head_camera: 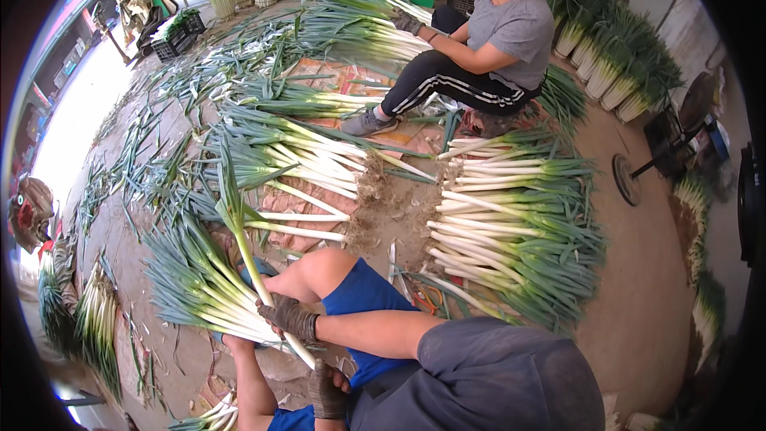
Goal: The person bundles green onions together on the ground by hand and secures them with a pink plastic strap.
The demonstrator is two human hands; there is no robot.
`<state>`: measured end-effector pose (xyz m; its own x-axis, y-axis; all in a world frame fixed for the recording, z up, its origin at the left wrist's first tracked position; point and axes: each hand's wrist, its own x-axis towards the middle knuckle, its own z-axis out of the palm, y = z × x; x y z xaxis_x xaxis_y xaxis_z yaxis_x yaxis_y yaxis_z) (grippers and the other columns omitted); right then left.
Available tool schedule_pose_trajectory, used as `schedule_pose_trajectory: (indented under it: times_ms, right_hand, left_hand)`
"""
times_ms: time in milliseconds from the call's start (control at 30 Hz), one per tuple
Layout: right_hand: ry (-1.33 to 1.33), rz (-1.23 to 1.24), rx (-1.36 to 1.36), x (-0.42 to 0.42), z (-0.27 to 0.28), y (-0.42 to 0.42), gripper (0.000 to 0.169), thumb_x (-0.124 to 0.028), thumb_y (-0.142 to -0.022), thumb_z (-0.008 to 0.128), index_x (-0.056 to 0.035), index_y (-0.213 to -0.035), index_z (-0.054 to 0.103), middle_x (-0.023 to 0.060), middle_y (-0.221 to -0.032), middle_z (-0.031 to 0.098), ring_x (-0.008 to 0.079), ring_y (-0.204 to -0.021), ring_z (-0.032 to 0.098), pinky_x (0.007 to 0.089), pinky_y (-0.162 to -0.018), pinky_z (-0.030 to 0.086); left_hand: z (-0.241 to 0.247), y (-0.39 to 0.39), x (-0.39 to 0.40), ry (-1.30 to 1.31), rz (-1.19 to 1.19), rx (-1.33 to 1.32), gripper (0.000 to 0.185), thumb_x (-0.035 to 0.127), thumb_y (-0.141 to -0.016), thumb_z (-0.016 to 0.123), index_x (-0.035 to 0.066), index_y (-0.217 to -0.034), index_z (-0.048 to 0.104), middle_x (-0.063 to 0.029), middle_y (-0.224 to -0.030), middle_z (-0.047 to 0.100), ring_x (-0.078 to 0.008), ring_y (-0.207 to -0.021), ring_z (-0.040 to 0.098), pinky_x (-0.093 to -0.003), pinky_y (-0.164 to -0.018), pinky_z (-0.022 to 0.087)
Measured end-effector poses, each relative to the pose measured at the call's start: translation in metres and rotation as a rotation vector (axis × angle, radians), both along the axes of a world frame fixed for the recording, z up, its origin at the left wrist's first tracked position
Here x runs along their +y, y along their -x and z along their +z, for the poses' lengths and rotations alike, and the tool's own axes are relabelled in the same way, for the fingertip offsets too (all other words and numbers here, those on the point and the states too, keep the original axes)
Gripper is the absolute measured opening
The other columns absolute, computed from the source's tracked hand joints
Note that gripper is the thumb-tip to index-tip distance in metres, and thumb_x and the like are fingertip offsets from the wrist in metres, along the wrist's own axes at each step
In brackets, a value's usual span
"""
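Observation:
My right hand [288,317], in a dark, soiled work glove, grips the white shaft of one long green onion [248,257]. Lower down, my gloved left hand [329,389] is closed around the root end of the same stalk. The stalk is tilted, its green leaves pointing up and away. Beneath it, between my legs, lies a pile of long green onions [209,287] with the leaves to the left. The tip of the white end is hidden in my left hand.
Rows of green onions [502,221] lie on the right, with another group [299,155] ahead. A seated co-worker [508,30] handles onions [371,24]. Trimmed leaves [137,149] litter the floor. An orange-handled tool [429,298], a black crate [178,36] and a standing fan [628,179] are nearby.

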<state>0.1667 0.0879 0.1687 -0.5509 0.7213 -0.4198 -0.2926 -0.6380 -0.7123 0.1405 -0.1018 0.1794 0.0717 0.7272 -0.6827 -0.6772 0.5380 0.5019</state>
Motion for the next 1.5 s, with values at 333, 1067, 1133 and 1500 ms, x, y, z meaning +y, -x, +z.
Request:
schedule_pose_trajectory:
  times_ms: [333, 1067, 1133, 1500]
  right_hand:
    - [-0.144, -0.127, -0.164, -0.001, 0.026, -0.011, 0.035, -0.022, -0.094, 0.058, -0.005, -0.123, 0.05, 0.0015, -0.061, 0.051, 0.0122, -0.042, 0.05, 0.0278, -0.037, 0.043]
    - [-0.7, 0.008, -0.648, 0.07, 0.013, 0.003, 0.044, -0.025, -0.086, 0.068, 0.004, -0.117, 0.054, 0.0161, -0.074, 0.064, 0.026, -0.056, 0.063, 0.0368, -0.053, 0.053]
    - [-0.832, -0.025, -0.537, 0.08, 0.055, 0.004, 0.043, -0.024, -0.087, 0.067, 0.0049, -0.116, 0.053, 0.014, -0.068, 0.062, 0.0247, -0.047, 0.059, 0.0371, -0.046, 0.051]
    - [-0.741, -0.01, -0.288, 0.127, 0.112, -0.007, 0.038, -0.015, -0.089, 0.065, -0.0036, -0.124, 0.054, 0.004, -0.064, 0.057, 0.0116, -0.044, 0.049, 0.0296, -0.042, 0.044]
  left_hand:
    - [0.018, -0.001, 0.006, -0.103, -0.055, 0.339, 0.042, 0.05, -0.094, 0.055, 0.013, -0.078, 0.044, -0.0025, -0.055, 0.036, -0.019, -0.044, 0.039, -0.0318, -0.041, 0.036]
    - [0.012, 0.042, -0.066, 0.148, 0.1, 0.602, 0.041, 0.038, -0.095, 0.06, 0.005, -0.071, 0.059, -0.004, -0.059, 0.056, -0.0135, -0.048, 0.052, -0.0278, -0.048, 0.043]
    - [-0.011, 0.047, -0.055, 0.158, -0.003, 0.585, 0.042, 0.039, -0.094, 0.062, 0.002, -0.076, 0.062, -0.0064, -0.065, 0.061, -0.0144, -0.055, 0.057, -0.0279, -0.052, 0.046]
    - [-0.031, 0.049, -0.022, 0.061, -0.382, 1.02, 0.037, 0.037, -0.09, 0.064, 0.002, -0.086, 0.072, -0.0171, -0.081, 0.07, -0.0282, -0.075, 0.068, -0.0391, -0.069, 0.052]
